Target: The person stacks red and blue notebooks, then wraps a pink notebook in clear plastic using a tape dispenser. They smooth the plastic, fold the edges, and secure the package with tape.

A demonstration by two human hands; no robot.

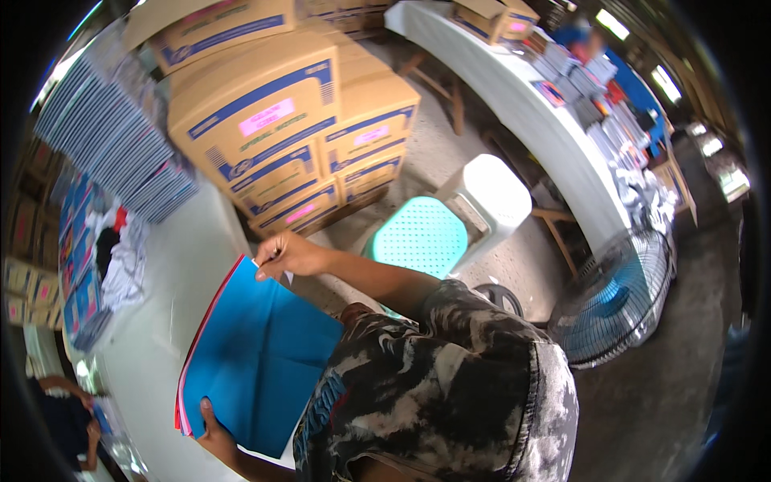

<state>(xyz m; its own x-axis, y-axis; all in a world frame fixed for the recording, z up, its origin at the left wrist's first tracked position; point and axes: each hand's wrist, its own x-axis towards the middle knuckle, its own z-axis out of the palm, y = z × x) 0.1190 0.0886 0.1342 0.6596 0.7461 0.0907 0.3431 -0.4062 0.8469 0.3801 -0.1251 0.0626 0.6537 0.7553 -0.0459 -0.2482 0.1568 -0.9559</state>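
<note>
A stack of large thin sheets with a blue sheet (261, 345) on top is held over the table edge against my body. Red and pink sheet edges (186, 377) show along its left side. My left hand (215, 434) grips the lower left corner, its thumb on the blue sheet and its fingers underneath. At the upper corner my right hand (291, 254) is closed in a pinch. A small white bit shows by its fingertips, too small to name.
A white table (173, 321) carries stacked notebooks (108, 120) and crumpled white cloth or plastic (127, 265). Cardboard boxes (265, 120) are piled ahead. A green stool (422, 237), a white stool (494, 193) and a fan (614, 297) stand right. Another person (68, 426) works at lower left.
</note>
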